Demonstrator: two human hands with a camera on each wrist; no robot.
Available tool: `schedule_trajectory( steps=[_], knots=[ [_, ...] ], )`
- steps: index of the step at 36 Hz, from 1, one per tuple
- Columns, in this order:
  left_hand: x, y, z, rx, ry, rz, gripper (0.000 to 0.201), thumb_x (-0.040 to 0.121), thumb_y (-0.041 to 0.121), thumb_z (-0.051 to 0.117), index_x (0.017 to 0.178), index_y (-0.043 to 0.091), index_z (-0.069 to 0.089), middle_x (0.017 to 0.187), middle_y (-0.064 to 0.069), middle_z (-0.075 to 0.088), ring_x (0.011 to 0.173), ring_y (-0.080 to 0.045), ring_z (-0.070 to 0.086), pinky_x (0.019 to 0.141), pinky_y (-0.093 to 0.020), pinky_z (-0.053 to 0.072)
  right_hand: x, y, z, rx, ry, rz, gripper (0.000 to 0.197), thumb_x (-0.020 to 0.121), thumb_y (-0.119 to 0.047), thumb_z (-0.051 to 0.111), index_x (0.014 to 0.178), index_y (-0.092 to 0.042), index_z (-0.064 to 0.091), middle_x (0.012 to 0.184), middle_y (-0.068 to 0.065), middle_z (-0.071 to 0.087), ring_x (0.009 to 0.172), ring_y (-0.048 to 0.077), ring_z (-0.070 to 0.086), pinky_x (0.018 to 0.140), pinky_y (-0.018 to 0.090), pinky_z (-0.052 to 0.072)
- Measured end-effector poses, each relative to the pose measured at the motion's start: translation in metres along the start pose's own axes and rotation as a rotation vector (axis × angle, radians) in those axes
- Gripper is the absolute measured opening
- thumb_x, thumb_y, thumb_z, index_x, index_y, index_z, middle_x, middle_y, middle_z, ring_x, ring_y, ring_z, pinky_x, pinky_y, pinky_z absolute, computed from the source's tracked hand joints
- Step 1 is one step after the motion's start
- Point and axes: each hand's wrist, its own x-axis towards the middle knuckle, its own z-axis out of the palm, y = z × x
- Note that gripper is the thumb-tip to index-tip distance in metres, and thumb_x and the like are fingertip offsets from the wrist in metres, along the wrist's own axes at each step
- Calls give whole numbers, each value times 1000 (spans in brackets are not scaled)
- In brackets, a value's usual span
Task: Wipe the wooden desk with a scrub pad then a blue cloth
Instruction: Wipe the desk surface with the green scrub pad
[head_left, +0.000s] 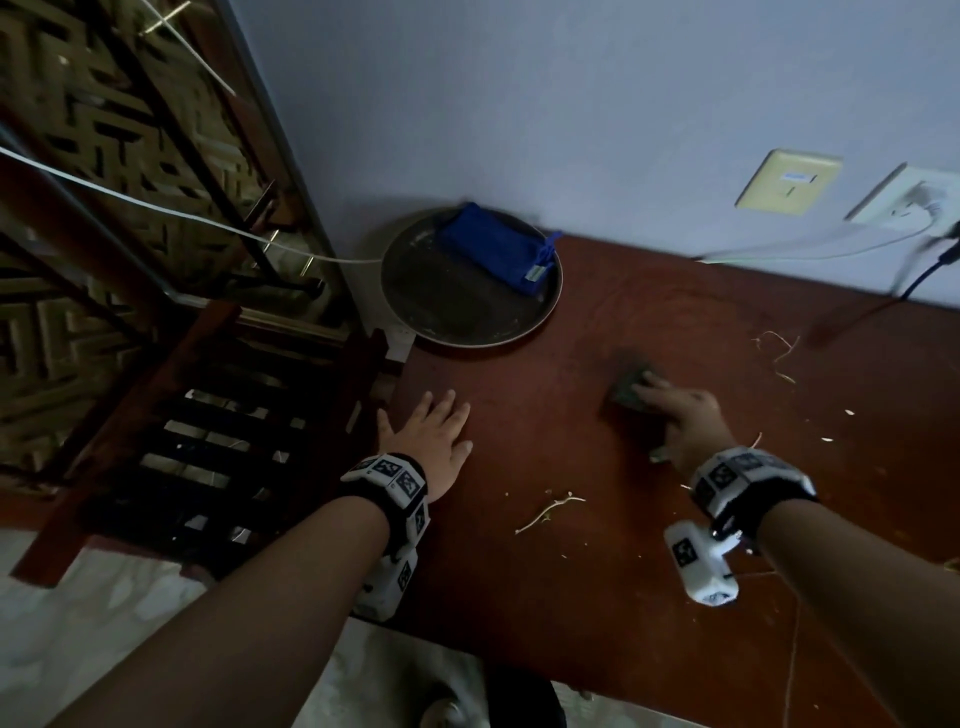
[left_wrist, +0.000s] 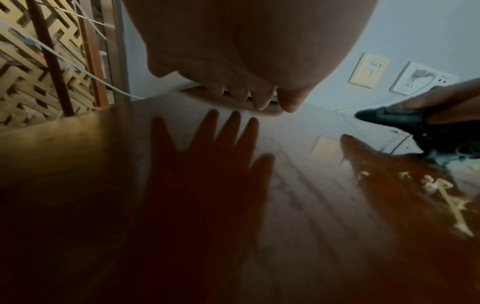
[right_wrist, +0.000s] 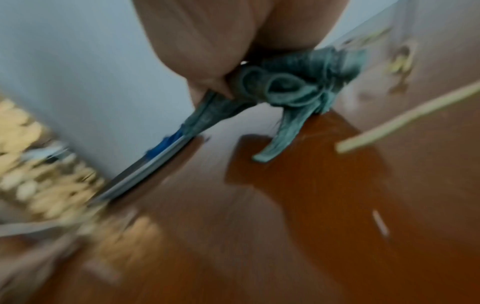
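Scrub pad on the desk, blue cloth lying at the back

The wooden desk, reddish-brown and glossy, is standing against the wall, with pale twig scraps lying scattered over its top. The scrub pad, dark green and crumpled, is lying on the desk's middle under the fingers of the right hand. The blue cloth, folded, is resting well apart at the desk's far left corner.

A home: wooden desk, wall sockets, lattice screen.
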Motion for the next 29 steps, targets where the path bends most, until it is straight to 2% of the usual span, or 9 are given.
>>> schedule_trajectory(
  steps=[2, 5, 7, 9, 17, 23, 26, 28, 29],
  knots=[
    [-1, -5, 4, 6, 5, -9, 56, 101, 48, 19, 153, 34, 0, 160, 13, -12, 147, -14, -13, 112, -67, -1, 10, 4, -6, -104, 37, 206, 77, 75, 10, 46, 135, -38, 47, 149, -15, 32, 135, 29, 33, 111, 41, 32],
    [-3, -11, 9, -3, 13, -23, 56, 101, 48, 20, 152, 35, 1, 160, 13, -11, 147, -14, -12, 111, -67, 1, 20, 0, -1, -276, -110, 474, 66, 90, -24, 47, 147, -40, 17, 158, -14, 3, 145, 28, 3, 114, 50, 13],
    [-4, -14, 11, -20, 12, -25, 56, 101, 47, 21, 152, 36, 1, 160, 14, -12, 147, -14, -12, 111, -68, 2, 26, -8, 9, -321, -160, 522, 68, 92, -46, 43, 148, -38, 6, 158, -12, -6, 145, 30, -7, 114, 54, 6],
    [-6, -16, 13, -31, 17, -20, 56, 101, 47, 21, 152, 36, 1, 160, 14, -11, 147, -14, -12, 111, -68, 2, 27, -20, 21, -320, -175, 503, 69, 92, -53, 40, 149, -39, 3, 158, -13, -9, 145, 29, -10, 115, 55, 3],
    [-13, -17, 13, -34, 30, 7, 55, 102, 46, 22, 153, 35, 4, 161, 13, -9, 148, -14, -11, 111, -68, 3, -7, -74, 67, -396, -324, 107, 57, 97, -44, 35, 144, -51, 4, 155, -22, -9, 145, 21, -14, 115, 50, -2],
    [-24, -13, 11, -27, 3, 28, 55, 102, 45, 20, 153, 34, 2, 160, 13, -11, 147, -14, -13, 110, -69, 1, -44, -89, 88, -436, -413, -172, 56, 98, -32, 33, 142, -55, 7, 152, -28, -8, 145, 16, -12, 115, 46, -3],
    [-30, -9, 13, -29, 9, 32, 55, 102, 45, 21, 153, 35, 3, 161, 13, -10, 147, -14, -12, 110, -69, 2, -63, -89, 87, -406, -448, -256, 63, 96, -18, 38, 140, -56, 15, 147, -34, -5, 142, 6, -9, 116, 41, -4],
    [-34, -8, 16, -32, 6, 31, 55, 102, 45, 21, 153, 35, 3, 161, 13, -10, 148, -14, -11, 111, -69, 2, -72, -87, 84, -373, -434, -311, 69, 91, -4, 42, 139, -53, 27, 148, -33, 7, 141, 2, 0, 117, 36, 4],
    [-36, -7, 17, -36, 5, 32, 55, 102, 45, 21, 153, 35, 3, 161, 13, -9, 148, -14, -11, 111, -68, 2, -76, -85, 83, -350, -413, -345, 69, 90, -1, 43, 137, -50, 34, 149, -30, 15, 141, 5, 9, 116, 29, 10]
  ],
)
